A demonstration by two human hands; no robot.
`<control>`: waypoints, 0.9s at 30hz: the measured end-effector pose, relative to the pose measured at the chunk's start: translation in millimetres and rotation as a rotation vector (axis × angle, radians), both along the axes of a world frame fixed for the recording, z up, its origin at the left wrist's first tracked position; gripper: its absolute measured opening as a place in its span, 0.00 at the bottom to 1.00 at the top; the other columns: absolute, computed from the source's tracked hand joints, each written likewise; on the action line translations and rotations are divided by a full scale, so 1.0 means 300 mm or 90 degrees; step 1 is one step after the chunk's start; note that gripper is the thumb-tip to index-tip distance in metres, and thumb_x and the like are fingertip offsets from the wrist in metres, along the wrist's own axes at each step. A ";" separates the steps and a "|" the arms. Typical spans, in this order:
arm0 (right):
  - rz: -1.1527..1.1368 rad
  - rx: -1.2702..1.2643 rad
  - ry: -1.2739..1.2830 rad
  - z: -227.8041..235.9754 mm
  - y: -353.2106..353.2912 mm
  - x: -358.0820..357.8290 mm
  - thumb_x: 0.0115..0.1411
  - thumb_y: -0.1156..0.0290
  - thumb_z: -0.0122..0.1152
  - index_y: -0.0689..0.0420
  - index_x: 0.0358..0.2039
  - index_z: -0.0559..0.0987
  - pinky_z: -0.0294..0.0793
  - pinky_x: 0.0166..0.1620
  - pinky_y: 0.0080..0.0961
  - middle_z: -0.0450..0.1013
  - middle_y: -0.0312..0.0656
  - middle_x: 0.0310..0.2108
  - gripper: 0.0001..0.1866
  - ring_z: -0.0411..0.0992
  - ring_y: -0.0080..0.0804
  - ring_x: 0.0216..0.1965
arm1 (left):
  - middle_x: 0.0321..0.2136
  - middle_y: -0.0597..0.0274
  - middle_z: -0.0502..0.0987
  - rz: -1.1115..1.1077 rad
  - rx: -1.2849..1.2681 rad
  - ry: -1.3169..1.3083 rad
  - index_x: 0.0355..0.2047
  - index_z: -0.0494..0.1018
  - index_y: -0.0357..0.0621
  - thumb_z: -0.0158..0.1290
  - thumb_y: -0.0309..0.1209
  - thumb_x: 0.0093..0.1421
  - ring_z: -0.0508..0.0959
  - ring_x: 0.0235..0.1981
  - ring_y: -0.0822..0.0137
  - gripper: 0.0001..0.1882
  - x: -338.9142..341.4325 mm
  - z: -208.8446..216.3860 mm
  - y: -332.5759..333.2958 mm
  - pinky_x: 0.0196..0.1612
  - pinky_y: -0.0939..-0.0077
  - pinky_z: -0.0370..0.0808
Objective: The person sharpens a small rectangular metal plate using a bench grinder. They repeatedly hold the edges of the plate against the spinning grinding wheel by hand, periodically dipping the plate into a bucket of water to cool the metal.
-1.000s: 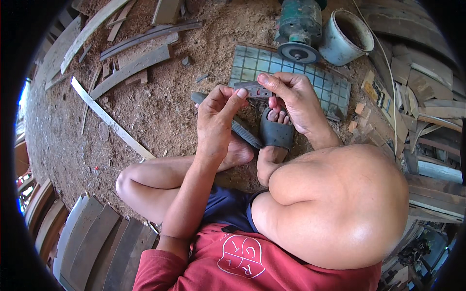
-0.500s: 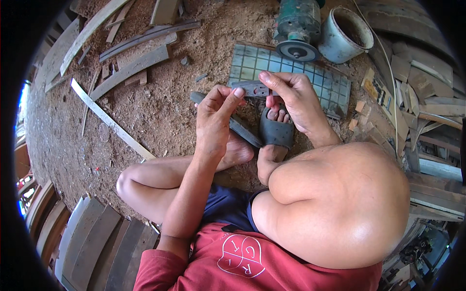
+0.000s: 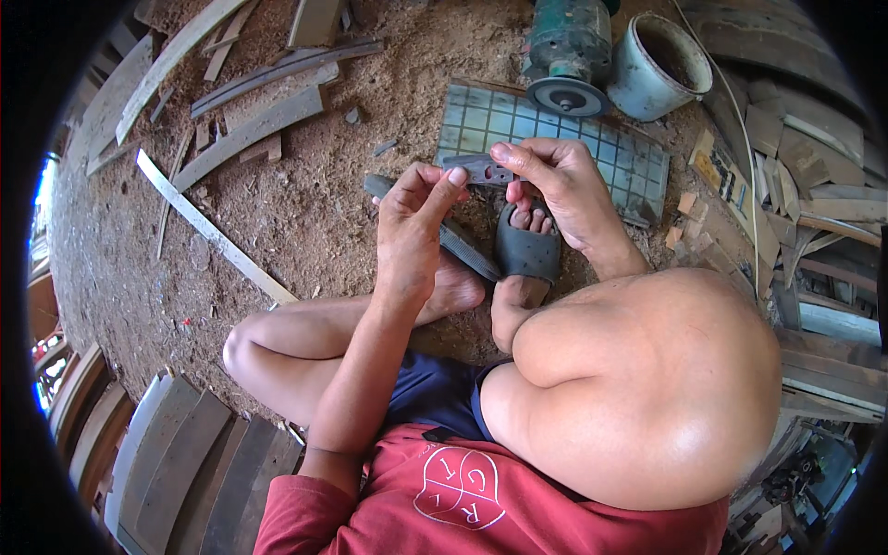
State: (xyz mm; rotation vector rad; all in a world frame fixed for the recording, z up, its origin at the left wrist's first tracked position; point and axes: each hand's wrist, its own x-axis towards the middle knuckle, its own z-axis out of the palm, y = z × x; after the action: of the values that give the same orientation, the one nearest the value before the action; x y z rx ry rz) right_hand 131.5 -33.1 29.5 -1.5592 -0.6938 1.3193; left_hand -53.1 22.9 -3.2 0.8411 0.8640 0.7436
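Note:
Both of my hands are raised over my feet, with a small, flat, dark grey plate [image 3: 483, 168] stretched between them. Reddish marks or holes show near the plate's right part. My left hand [image 3: 413, 222] pinches its left end between thumb and fingers. The other end is gripped by my right hand [image 3: 572, 192], the thumb lying along the top. Fingertips hide both ends, so I cannot tell the plate's full length. Below it is my foot in a dark sandal [image 3: 527, 252]. A tiled slab [image 3: 601, 171] lies beyond the hands.
A green motor with a round grinding disc [image 3: 566, 96] stands at the back, beside a dirty white bucket [image 3: 638, 83]. Curved wooden strips [image 3: 250, 134] lie on the sawdust-covered ground [image 3: 139, 250]. Scrap wood [image 3: 795, 166] is piled at the right, and boards [image 3: 185, 462] at the lower left.
The plate has tilted slightly, showing more of its marked face. My right thumb has shifted a little left; both hands keep their hold.

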 end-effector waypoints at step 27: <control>-0.078 -0.034 0.069 -0.009 -0.021 -0.002 0.59 0.46 0.75 0.54 0.22 0.80 0.57 0.16 0.13 0.67 0.29 0.16 0.24 0.63 0.12 0.16 | 0.31 0.73 0.78 -0.033 0.075 0.038 0.35 0.76 0.41 0.62 0.31 0.69 0.72 0.33 0.84 0.08 0.030 -0.011 -0.033 0.38 0.87 0.69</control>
State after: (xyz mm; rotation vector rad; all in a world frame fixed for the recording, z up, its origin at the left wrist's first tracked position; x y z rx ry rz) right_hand 131.0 -39.5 26.9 -1.5349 -0.4924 1.3288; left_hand -44.2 12.9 -6.6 0.9913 0.8549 0.7315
